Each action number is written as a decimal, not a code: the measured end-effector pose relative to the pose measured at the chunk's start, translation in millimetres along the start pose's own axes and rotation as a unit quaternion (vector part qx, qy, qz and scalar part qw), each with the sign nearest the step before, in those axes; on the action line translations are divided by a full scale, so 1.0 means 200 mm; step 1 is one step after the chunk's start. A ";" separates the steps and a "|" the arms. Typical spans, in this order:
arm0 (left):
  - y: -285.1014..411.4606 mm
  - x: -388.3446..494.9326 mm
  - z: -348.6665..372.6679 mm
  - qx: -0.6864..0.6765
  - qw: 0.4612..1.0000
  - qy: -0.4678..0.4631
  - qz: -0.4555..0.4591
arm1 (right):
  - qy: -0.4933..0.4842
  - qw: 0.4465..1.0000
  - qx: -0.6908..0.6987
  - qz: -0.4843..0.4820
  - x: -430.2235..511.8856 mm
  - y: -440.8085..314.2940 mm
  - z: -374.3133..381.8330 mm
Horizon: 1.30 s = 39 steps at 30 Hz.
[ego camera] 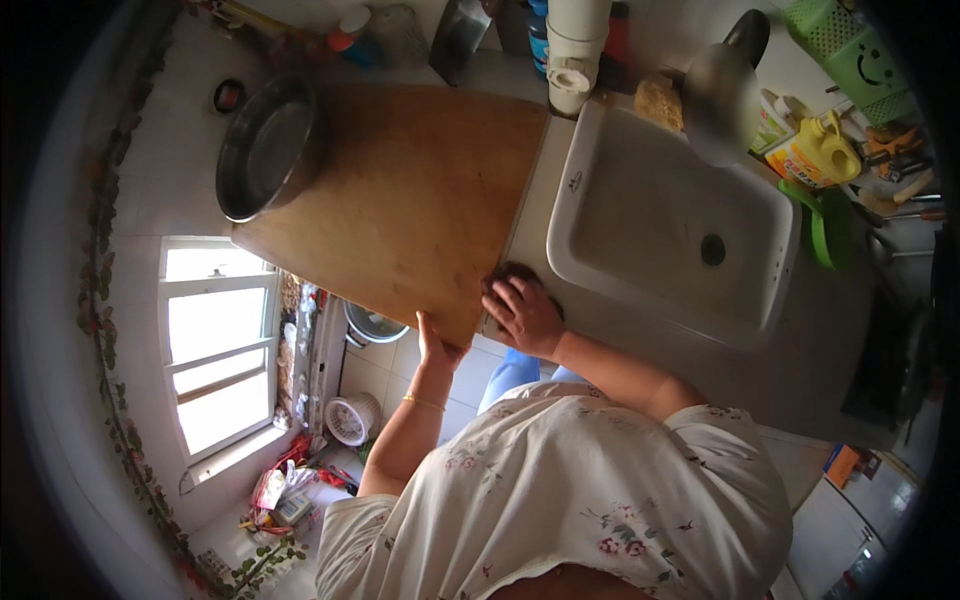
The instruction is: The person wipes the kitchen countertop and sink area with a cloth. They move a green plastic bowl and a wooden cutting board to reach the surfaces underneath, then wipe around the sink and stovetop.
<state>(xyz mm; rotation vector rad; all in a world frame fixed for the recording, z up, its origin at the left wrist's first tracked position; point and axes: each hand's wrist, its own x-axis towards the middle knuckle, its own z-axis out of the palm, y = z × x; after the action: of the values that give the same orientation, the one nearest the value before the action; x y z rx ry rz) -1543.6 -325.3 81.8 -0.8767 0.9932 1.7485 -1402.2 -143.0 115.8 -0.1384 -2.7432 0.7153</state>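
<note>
A large wooden board lies on the counter to the left of the sink. My left hand grips its near corner, with the thumb along the edge and the other fingers mostly hidden below. Beside that corner, my right hand presses on a dark, wadded cloth or scrubber at the front strip of the counter. The fingers cover much of the dark wad, so its exact kind is unclear. A metal basin stands tilted-looking at the board's far left.
A white ceramic sink is set into the counter on the right. Behind it are a white pipe, a blurred metal ladle or pan, a yellow bottle and a green scoop. A window is at left, above a white basket.
</note>
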 end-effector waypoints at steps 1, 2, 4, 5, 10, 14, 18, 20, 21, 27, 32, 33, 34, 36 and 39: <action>0.00 0.03 -0.02 0.021 1.000 0.004 0.005 | -0.004 0.998 -0.020 -0.057 -0.07 0.00 0.04; 0.01 0.04 -0.06 0.025 0.999 -0.026 0.007 | -0.008 0.993 -0.039 -0.112 -0.16 -0.01 0.10; 0.00 0.02 -0.01 0.021 1.000 0.015 0.016 | -0.046 0.980 -0.053 -0.189 -0.34 0.01 0.09; -0.01 0.01 0.02 0.019 0.999 0.034 0.021 | -0.053 0.980 -0.025 -0.188 -0.42 0.05 0.04; 0.01 0.05 -0.09 0.026 0.999 0.024 0.033 | -0.002 0.989 -0.011 -0.150 -0.88 0.28 -0.32; -0.01 0.05 -0.24 0.078 0.967 0.193 0.148 | -0.005 0.991 -0.073 0.110 -1.42 0.47 -0.55; -0.08 -0.02 -0.31 0.185 0.910 0.253 0.273 | 0.115 0.945 -0.029 0.305 -1.69 0.48 -0.72; -0.10 -0.08 -0.19 0.214 0.890 0.258 0.308 | 0.186 0.837 0.227 0.462 -1.70 0.46 -0.71; -0.09 -0.10 -0.19 0.222 0.886 0.242 0.328 | 0.205 0.724 0.404 0.519 -1.53 0.38 -0.86; -0.16 -0.11 -0.03 0.291 0.827 0.165 0.452 | 0.260 0.743 0.305 0.536 -1.70 0.56 -0.77; -0.26 -0.19 0.16 0.707 0.386 0.130 0.578 | 0.003 0.988 -0.033 0.148 -1.40 0.41 -0.83; -0.26 -0.20 0.18 0.771 0.332 0.099 0.535 | -0.009 0.994 -0.037 0.102 -1.37 0.41 -0.80; -0.28 -0.24 0.25 0.791 0.313 0.090 0.518 | 0.004 0.995 -0.051 0.087 -1.34 0.43 -0.71; -0.24 -0.25 0.32 0.813 0.298 0.099 0.490 | 0.026 0.994 -0.086 0.068 -1.25 0.45 -0.61; -0.13 -0.15 0.29 0.815 0.323 0.152 0.456 | 0.022 0.999 -0.042 0.023 -1.01 0.38 -0.53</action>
<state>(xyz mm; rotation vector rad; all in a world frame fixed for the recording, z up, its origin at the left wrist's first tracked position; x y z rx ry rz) -1517.4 -276.7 125.9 1.0122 2.8568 0.1666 -1176.8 -61.1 112.2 -0.2343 -2.7368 0.6030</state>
